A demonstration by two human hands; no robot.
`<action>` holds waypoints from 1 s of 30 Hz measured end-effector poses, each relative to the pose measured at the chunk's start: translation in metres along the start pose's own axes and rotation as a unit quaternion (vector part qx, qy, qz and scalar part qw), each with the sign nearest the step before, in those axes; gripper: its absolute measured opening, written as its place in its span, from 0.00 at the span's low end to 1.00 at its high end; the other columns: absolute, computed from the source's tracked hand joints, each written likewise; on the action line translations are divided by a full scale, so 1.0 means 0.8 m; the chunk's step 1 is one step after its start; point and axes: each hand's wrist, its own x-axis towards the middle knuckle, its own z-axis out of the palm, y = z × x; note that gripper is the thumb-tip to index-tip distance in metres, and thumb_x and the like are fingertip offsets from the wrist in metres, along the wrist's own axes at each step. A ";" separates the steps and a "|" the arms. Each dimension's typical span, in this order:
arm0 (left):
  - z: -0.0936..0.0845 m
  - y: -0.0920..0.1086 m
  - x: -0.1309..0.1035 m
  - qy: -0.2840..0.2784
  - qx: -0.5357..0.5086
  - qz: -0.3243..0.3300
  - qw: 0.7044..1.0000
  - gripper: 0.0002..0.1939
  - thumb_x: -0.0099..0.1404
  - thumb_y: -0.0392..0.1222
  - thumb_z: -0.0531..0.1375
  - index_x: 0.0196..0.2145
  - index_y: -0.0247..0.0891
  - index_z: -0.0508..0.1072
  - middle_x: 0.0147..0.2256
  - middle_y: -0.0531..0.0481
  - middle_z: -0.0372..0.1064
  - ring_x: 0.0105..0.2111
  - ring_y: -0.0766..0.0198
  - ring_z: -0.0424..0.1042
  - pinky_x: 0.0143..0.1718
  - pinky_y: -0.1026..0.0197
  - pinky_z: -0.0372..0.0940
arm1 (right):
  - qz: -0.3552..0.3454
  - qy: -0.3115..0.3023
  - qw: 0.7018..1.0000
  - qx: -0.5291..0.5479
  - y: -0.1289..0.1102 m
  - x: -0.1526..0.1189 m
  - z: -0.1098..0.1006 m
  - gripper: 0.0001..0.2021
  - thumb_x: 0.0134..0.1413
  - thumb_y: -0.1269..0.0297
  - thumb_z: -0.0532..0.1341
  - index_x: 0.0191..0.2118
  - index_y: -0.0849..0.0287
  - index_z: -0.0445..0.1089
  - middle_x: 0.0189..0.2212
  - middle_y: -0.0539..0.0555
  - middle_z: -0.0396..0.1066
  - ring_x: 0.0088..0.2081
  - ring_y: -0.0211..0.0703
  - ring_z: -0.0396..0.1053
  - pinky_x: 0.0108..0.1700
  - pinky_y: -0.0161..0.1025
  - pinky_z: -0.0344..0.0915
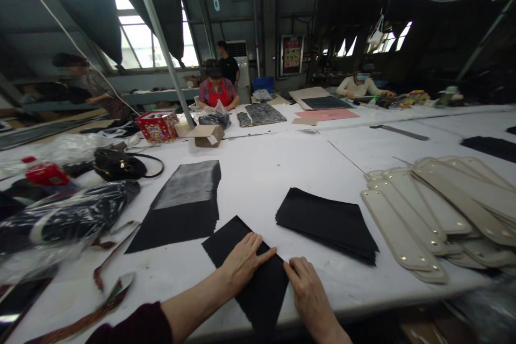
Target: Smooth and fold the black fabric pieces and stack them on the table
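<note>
A rectangular black sheet of fabric or leather-like material (264,295) lies at an angle at the near edge of the white table. My left hand (244,260) rests flat on it, fingers stretched and thumb spread toward the right edge. At that right edge my right hand (308,290) has its fingers curled, with the index fingertip and thumb closed on the sheet's border; the exact grip is partly hidden. A stack of black pieces (326,223) sits to the right. On the left lies another overlapping stack of black pieces (177,220), partly greyish on top.
Beige panels with metal studs (407,220) are piled at the right. Plastic-wrapped dark bundles (80,215), a black handbag (121,164) and a brown strap (100,301) lie left. A cardboard box (205,136) and metal pole (161,37) stand ahead. Several people work farther back.
</note>
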 end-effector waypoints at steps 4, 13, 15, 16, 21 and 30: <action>-0.008 0.007 0.003 -0.001 -0.031 0.022 0.999 0.25 0.68 0.32 0.51 0.61 0.43 0.57 0.50 0.46 0.63 0.50 0.58 0.62 0.55 0.56 0.57 | 0.012 0.005 1.000 -0.014 0.000 -0.009 -0.006 0.15 0.56 0.79 0.52 0.46 0.60 0.68 0.35 0.55 0.65 0.37 0.45 0.62 0.38 0.42 0.60; -0.009 0.029 0.007 -0.012 0.005 0.018 1.000 0.31 0.67 0.36 0.54 0.63 0.57 0.51 0.46 0.45 0.61 0.46 0.53 0.62 0.50 0.50 0.59 | 0.053 0.016 0.998 0.019 0.001 -0.037 -0.030 0.22 0.54 0.81 0.49 0.50 0.55 0.67 0.41 0.55 0.67 0.42 0.46 0.63 0.41 0.43 0.60; -0.005 0.031 0.006 -0.007 0.014 0.019 1.000 0.31 0.67 0.36 0.54 0.63 0.56 0.51 0.47 0.45 0.60 0.48 0.52 0.61 0.52 0.49 0.57 | 0.085 0.018 0.995 0.050 0.003 -0.036 -0.037 0.20 0.56 0.81 0.48 0.46 0.54 0.68 0.40 0.54 0.67 0.42 0.44 0.64 0.42 0.42 0.61; -0.004 0.031 0.006 -0.005 0.015 0.020 1.000 0.31 0.67 0.35 0.54 0.64 0.55 0.51 0.48 0.44 0.60 0.48 0.52 0.61 0.52 0.49 0.57 | 0.104 0.023 0.992 0.067 0.003 -0.033 -0.039 0.19 0.57 0.80 0.48 0.46 0.54 0.68 0.39 0.54 0.67 0.42 0.44 0.65 0.42 0.42 0.62; 0.004 0.032 0.003 0.014 0.005 0.011 1.000 0.30 0.67 0.36 0.53 0.64 0.52 0.51 0.51 0.43 0.60 0.52 0.51 0.60 0.56 0.46 0.53 | 0.127 0.041 0.983 0.126 -0.013 0.003 -0.025 0.23 0.62 0.76 0.46 0.61 0.56 0.55 0.45 0.57 0.66 0.47 0.43 0.65 0.47 0.42 0.65; 0.014 -0.027 -0.017 0.030 -0.065 -0.004 0.997 0.27 0.65 0.33 0.50 0.62 0.39 0.56 0.57 0.44 0.60 0.58 0.56 0.57 0.62 0.53 0.45 | 0.004 0.030 0.997 -0.065 -0.019 0.003 0.040 0.19 0.59 0.74 0.50 0.55 0.63 0.62 0.42 0.59 0.69 0.39 0.47 0.66 0.39 0.43 0.65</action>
